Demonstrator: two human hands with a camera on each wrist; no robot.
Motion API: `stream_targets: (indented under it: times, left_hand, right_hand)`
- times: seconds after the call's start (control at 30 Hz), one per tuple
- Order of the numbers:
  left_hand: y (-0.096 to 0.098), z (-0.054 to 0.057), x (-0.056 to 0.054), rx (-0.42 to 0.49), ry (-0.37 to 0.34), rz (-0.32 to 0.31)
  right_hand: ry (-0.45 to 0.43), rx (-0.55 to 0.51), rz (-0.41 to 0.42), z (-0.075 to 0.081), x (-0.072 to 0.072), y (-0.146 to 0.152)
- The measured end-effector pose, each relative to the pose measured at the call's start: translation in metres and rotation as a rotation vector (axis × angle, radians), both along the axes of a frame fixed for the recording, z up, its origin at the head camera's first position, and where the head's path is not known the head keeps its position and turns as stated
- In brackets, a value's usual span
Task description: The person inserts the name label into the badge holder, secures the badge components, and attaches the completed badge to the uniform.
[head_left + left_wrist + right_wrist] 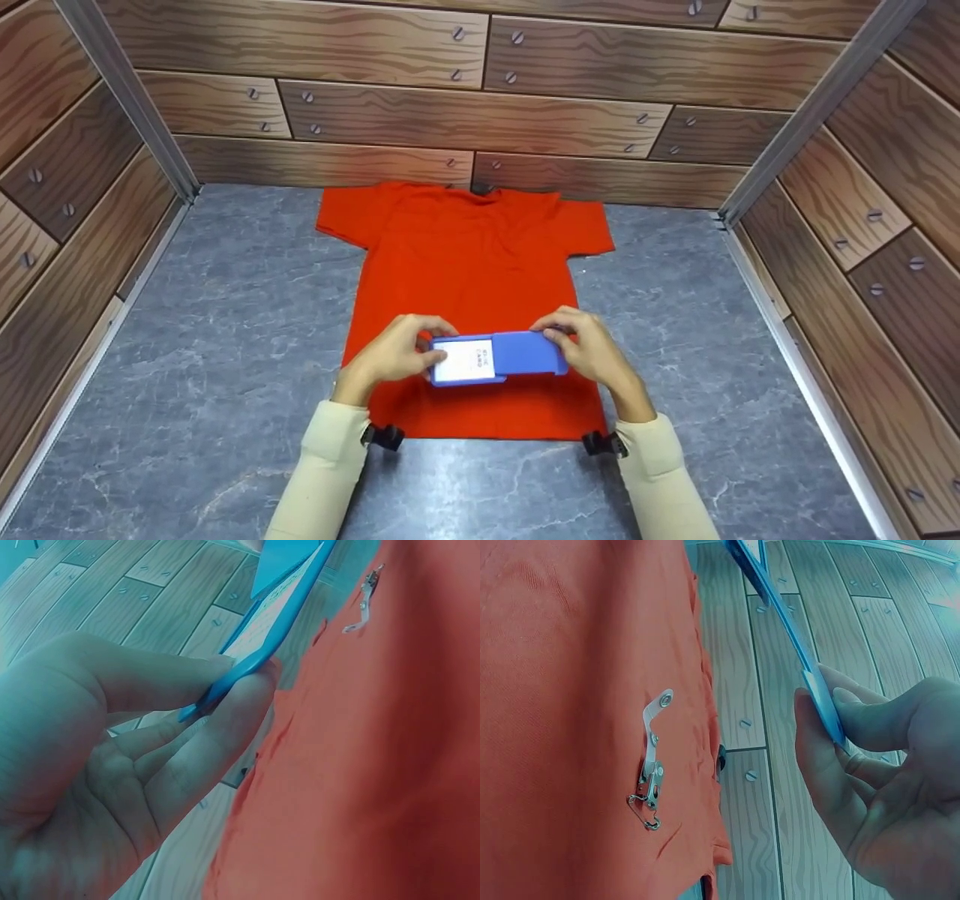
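Both my grips are narrow, pinched on a blue plastic card holder (529, 354): my left hand (391, 351) has one end, thumb laid across the front and fingers tucked behind, and my right hand (589, 348) nips the other end between thumb and fingers. And here's the holder, up off the red T-shirt (465, 274), over its lower part, nearer the hem than the collar! It's slid part-way open, too; the blue cover sits out on my right-hand side, and a white card (463, 361) shows in the tray on my left, the word CARD printed on it, the smaller lettering too tiny to read. Look down onto the shirt: a strap clip (651, 761) lies on the cloth, pale strap at one end, metal clasp at the other. The shirt itself is spread flat, short sleeves out to both sides, something small and dark (481, 189) at the collar. Below the hem, my cream sleeves (322, 457) come in, a black wrist camera (387, 437) on each. Grey marbled tabletop (225, 300) all around the shirt, and just beyond the collar, a wood-plank wall (390, 45) dotted with screw heads.
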State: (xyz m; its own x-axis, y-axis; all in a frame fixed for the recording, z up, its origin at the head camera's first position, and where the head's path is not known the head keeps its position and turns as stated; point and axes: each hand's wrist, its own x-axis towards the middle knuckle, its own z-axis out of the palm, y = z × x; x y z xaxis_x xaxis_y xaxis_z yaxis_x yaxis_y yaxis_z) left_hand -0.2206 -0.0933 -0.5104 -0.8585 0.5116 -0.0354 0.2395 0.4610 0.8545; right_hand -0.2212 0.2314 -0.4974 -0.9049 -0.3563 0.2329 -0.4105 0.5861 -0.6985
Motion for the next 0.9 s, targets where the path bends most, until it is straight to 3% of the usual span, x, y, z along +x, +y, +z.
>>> stream_targets:
  times: [0.9]
  left_hand:
    - [-0.0018,0.0002,-0.0006,-0.007,0.01,0.007]
  right_hand:
    - [-0.035,-0.01,0.003,0.0008,0.0025,-0.0011]
